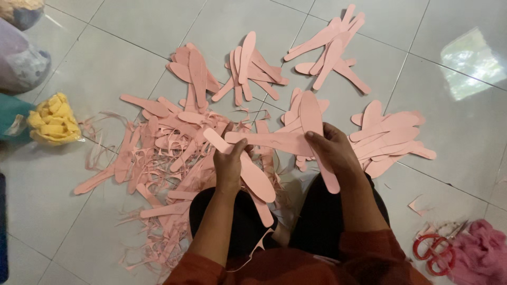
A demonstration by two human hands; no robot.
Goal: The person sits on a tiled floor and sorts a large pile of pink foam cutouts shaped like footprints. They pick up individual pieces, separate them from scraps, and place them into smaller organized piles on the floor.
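Note:
I sit on a tiled floor with both hands raised over my knees. My left hand [228, 164] and my right hand [330, 149] together hold a fan of pink insole-shaped foam cutouts [274, 141]. One long cutout [312, 121] points away from me, another crosses between the hands, a third [253, 173] slants down toward my left knee. Both hands are closed on these pieces.
Piles of pink cutouts lie ahead: one [196, 71] at centre left, one [252, 68] in the middle, one [330, 47] farther right, one [388, 137] beside my right hand. Pink trimmings [153, 158] spread left. Yellow foam scraps [52, 120] far left. Red scissors [435, 250] and pink cloth [480, 253] lower right.

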